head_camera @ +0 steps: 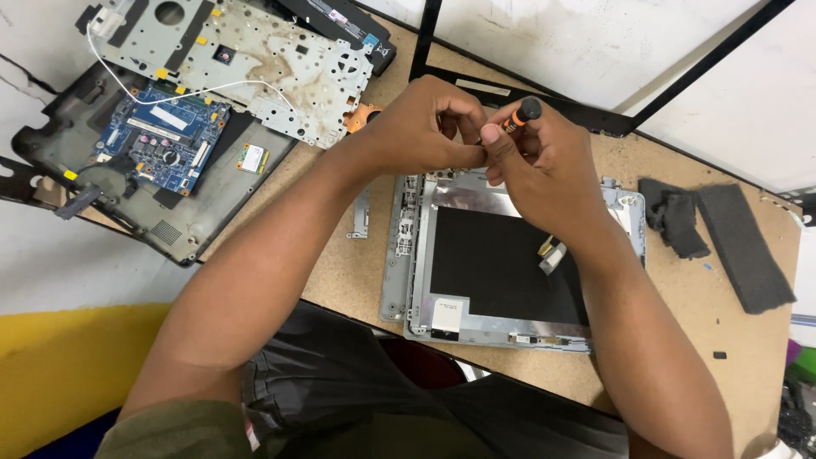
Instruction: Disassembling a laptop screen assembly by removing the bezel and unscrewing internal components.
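My right hand (pixel 544 170) grips a small screwdriver (pixel 520 114) with an orange and black handle, its handle end sticking up above the fingers. My left hand (pixel 421 127) meets it at the fingertips, pinching at something too small to make out near the screwdriver's tip. Both hands hover over the top edge of a grey laptop lid back cover (pixel 416 272) lying flat on the wooden table, with a black sheet (pixel 489 263) and silver foil inside it. A short flat ribbon cable (pixel 550 252) lies on the black sheet.
A laptop base (pixel 170 225) with a blue circuit board (pixel 166 140) sits at the left, with a metal keyboard plate (pixel 255 59) and white wire above it. A black screen bezel (pixel 595 115) lies behind. Dark foam pads (pixel 739 242) lie right. A small metal bracket (pixel 360 212) lies beside the cover.
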